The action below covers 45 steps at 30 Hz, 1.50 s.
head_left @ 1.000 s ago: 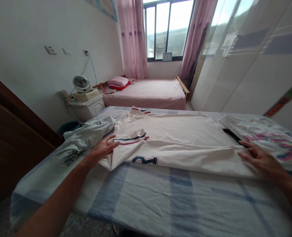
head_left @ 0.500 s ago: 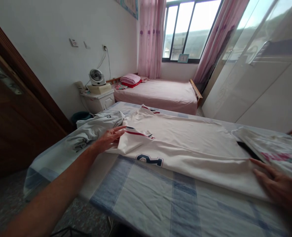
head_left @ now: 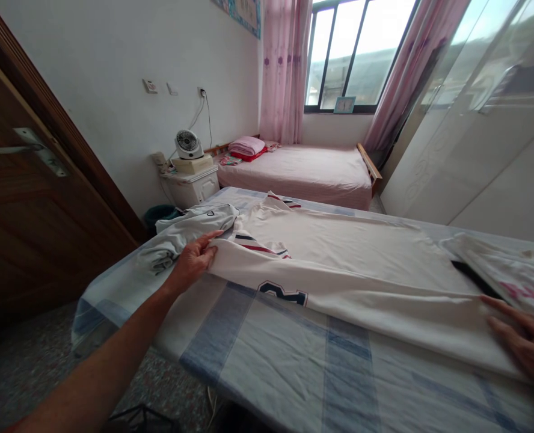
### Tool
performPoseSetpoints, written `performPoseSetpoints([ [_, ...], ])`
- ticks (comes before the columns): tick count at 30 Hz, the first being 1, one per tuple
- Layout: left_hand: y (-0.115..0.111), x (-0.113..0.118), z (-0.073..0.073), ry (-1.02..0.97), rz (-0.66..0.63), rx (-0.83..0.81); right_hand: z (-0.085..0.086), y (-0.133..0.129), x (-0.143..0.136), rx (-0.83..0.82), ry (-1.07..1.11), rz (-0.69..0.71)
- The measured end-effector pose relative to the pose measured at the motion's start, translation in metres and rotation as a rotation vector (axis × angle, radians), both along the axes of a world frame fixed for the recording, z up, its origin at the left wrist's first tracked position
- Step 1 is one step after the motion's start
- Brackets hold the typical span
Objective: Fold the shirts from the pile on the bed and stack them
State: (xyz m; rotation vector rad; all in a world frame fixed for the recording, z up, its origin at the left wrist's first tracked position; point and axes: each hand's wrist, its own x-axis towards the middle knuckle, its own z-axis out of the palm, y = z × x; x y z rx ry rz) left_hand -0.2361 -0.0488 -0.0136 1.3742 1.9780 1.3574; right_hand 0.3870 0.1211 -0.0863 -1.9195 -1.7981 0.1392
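The left hand (head_left: 195, 260) seems to pinch one end of a white fabric shirt with striped trim (head_left: 348, 240), which lies between the hands; the right hand (head_left: 526, 343) rests at the other, fingers partly spread, grip unclear. Holding both ends probably straightens the near fold. A crumpled pale-grey cloth garment (head_left: 190, 231) sits just beyond the left hand, leaving room on the blue-and-white checked tabletop (head_left: 285, 355).

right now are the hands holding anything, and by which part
The left hand seems to pinch the white shirt at the folded corner near the striped trim; the right hand touches its opposite end, but whether it grips cannot be told.
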Motion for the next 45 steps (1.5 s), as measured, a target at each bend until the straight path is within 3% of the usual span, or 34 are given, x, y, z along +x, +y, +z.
performPoseSetpoints([
  [3,-0.001,-0.004,-0.006,0.038,-0.024,-0.088,0.003,-0.005,-0.003,-0.006,-0.057,0.042],
  [7,-0.003,-0.005,-0.014,0.018,-0.045,-0.101,0.028,-0.002,-0.038,0.244,-0.255,0.207],
  [11,-0.004,-0.007,-0.017,-0.034,-0.054,-0.108,0.077,0.003,-0.142,0.014,-0.08,0.426],
  [14,-0.005,-0.01,-0.02,-0.054,-0.057,-0.113,0.096,0.01,-0.242,-0.122,0.004,0.643],
  [18,-0.005,-0.014,-0.026,-0.062,-0.057,-0.092,0.09,0.02,-0.356,-0.183,-0.03,0.853],
  [22,-0.004,-0.015,-0.03,-0.014,-0.053,-0.07,0.079,0.022,-0.424,-0.207,-0.131,0.91],
  [27,-0.005,-0.013,-0.028,0.052,-0.059,-0.083,0.083,0.022,-0.452,-0.339,-0.343,1.034],
  [30,-0.006,-0.012,-0.024,0.093,-0.01,-0.122,0.086,0.024,-0.456,-0.283,-0.282,1.117],
  [34,-0.007,-0.015,-0.022,0.093,0.084,-0.119,0.083,0.03,-0.456,-0.074,-0.02,0.954],
  [40,-0.003,-0.018,-0.025,0.155,0.11,-0.089,0.07,0.042,-0.456,-0.281,-0.097,0.912],
  [45,0.001,-0.015,-0.021,0.265,0.166,-0.179,0.068,0.05,-0.469,-0.321,-0.127,0.938],
])
